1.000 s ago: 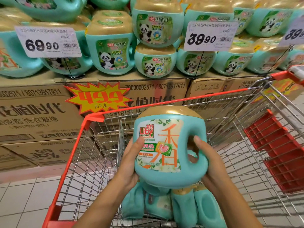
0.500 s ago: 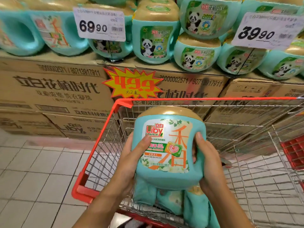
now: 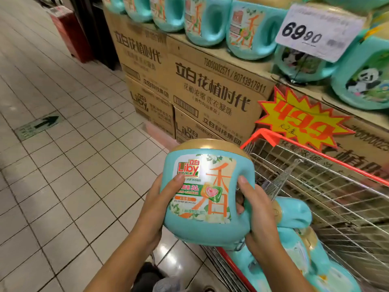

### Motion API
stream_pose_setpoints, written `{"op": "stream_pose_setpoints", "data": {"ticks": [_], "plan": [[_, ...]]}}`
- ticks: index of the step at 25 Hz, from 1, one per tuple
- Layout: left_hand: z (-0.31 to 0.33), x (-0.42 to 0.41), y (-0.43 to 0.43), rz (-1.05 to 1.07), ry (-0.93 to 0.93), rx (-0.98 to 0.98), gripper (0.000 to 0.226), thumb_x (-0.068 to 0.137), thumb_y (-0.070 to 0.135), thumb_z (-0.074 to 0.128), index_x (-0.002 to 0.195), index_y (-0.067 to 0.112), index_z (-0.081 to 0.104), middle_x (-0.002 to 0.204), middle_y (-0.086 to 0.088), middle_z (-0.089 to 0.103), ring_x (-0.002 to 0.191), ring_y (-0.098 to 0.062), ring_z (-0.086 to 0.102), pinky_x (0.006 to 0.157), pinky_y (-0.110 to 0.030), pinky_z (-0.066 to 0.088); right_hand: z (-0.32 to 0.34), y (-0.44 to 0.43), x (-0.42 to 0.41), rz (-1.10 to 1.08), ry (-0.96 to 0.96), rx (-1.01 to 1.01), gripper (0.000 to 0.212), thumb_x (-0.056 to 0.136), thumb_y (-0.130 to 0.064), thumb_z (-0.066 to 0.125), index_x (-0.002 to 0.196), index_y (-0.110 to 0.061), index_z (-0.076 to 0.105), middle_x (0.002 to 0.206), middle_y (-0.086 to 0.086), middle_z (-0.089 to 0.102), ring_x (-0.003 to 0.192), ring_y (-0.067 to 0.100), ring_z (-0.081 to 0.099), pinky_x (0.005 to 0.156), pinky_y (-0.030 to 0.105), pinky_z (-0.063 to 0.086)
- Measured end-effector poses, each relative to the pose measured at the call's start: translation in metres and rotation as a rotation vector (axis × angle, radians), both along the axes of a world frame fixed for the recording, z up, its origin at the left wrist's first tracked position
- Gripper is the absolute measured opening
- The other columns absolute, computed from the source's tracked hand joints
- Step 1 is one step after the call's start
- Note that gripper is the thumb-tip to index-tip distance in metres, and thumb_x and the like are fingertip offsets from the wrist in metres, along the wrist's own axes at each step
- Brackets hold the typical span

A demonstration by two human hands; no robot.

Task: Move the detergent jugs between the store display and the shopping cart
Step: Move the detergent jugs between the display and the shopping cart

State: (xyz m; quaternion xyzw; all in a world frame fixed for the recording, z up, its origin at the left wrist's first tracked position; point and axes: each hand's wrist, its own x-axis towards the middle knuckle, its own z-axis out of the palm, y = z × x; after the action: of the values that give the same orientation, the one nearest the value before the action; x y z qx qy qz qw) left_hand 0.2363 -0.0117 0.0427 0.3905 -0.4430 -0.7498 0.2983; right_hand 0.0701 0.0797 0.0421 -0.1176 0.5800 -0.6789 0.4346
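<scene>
One teal plastic detergent jug [image 3: 206, 192], gold-capped with a floral "Liby" label, held upright at the left rim of the red-framed wire shopping cart [image 3: 315, 157]; left hand [image 3: 160, 207] and right hand [image 3: 259, 218] both clasp its sides. At least two like jugs [image 3: 294, 211] lie in the cart; at least four more [image 3: 204, 24] stand on brown cardboard cartons [image 3: 210, 87] behind one white price card [image 3: 315, 32].

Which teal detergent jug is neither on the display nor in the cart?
The upright Liby jug held between left hand and right hand; others sit on the cartons or lie in the cart.
</scene>
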Motion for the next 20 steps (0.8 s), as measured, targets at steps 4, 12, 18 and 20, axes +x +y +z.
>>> {"op": "stream_pose_setpoints", "data": {"ticks": [4,12,18,20], "plan": [[-0.003,0.046,-0.057,0.081,-0.017,0.019,0.057,0.073,0.05,0.066,0.122,0.021,0.062,0.108,-0.008,0.074,0.096,-0.028,0.072,0.068,-0.031,0.06,0.001,-0.07,0.039,0.086,0.014,0.01,0.042,0.069,-0.046,0.07,0.075,-0.011,0.047,0.056,0.004,0.037,0.049,0.017,0.035,0.048,0.028,0.031],[0.006,0.142,-0.225,0.109,-0.064,-0.033,0.062,0.072,0.052,0.065,0.123,0.018,0.061,0.107,-0.009,0.075,0.094,-0.029,0.073,0.068,-0.032,0.059,0.002,-0.239,0.137,0.119,0.09,-0.069,0.041,0.069,-0.037,0.081,0.085,-0.005,0.061,0.076,0.012,0.048,0.063,0.023,0.039,0.054,0.032,0.031],[0.011,0.164,-0.334,0.124,-0.034,0.012,0.059,0.076,0.053,0.072,0.122,0.017,0.063,0.107,-0.01,0.075,0.094,-0.029,0.073,0.066,-0.031,0.059,0.01,-0.347,0.158,0.103,0.048,-0.035,0.05,0.063,-0.04,0.081,0.097,-0.008,0.062,0.082,0.007,0.064,0.066,0.017,0.057,0.06,0.032,0.046],[0.011,0.158,-0.377,0.131,-0.019,0.025,0.06,0.07,0.054,0.069,0.118,0.019,0.065,0.105,-0.009,0.075,0.091,-0.027,0.073,0.063,-0.03,0.06,0.013,-0.389,0.153,0.084,0.053,-0.043,0.053,0.061,-0.04,0.085,0.097,-0.008,0.061,0.08,0.004,0.064,0.067,0.016,0.059,0.056,0.029,0.047]]}}
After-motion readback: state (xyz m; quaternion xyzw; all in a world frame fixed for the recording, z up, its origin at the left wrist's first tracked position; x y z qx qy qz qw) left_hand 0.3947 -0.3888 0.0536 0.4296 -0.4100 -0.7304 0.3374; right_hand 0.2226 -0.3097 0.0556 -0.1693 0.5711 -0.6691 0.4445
